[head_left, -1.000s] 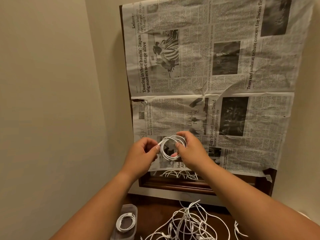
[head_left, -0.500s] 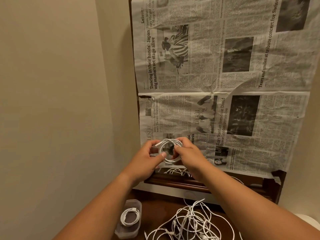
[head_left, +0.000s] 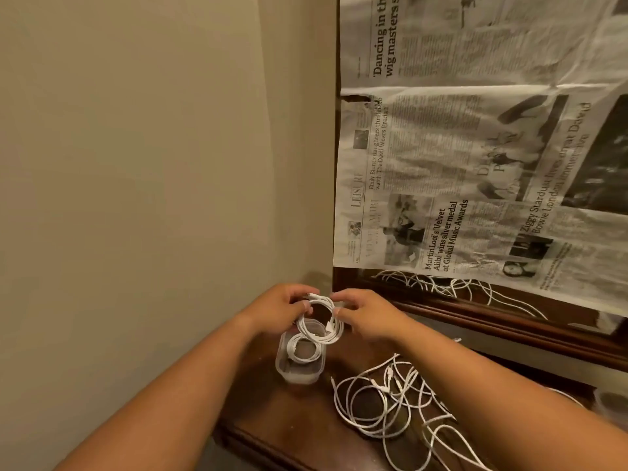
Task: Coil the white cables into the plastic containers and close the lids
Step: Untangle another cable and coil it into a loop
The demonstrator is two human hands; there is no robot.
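A white cable wound into a round coil of several loops [head_left: 319, 321] was held between both hands, with a small white connector showing on its right side. The left hand [head_left: 282, 309] was closed on the coil's upper left, fingers curled over the strands; the right hand [head_left: 365, 314] pinched its upper right edge between thumb and fingertips. The coil was tilted and held just above the far end of a clear, oblong plastic container with rounded corners [head_left: 299, 373], its lower loops overlapping the far rim in the view; whether contact was made could not be told. Inside the container a second coiled white cable [head_left: 304, 350] was lying flat on the bottom. No lid was on the container.

The container stood on a dark brown polished wooden tabletop [head_left: 289, 423], near its left edge and close to the beige wall [head_left: 153, 164]. To the right of the container, a loose tangle of white cables [head_left: 394, 399] was spread over the wood, with a bare strip of tabletop left between the two. Behind, a mirror in a dark wooden frame [head_left: 509, 326] was covered by sheets of newspaper [head_left: 475, 147], and cable reflections were seen below the paper's lower edge.
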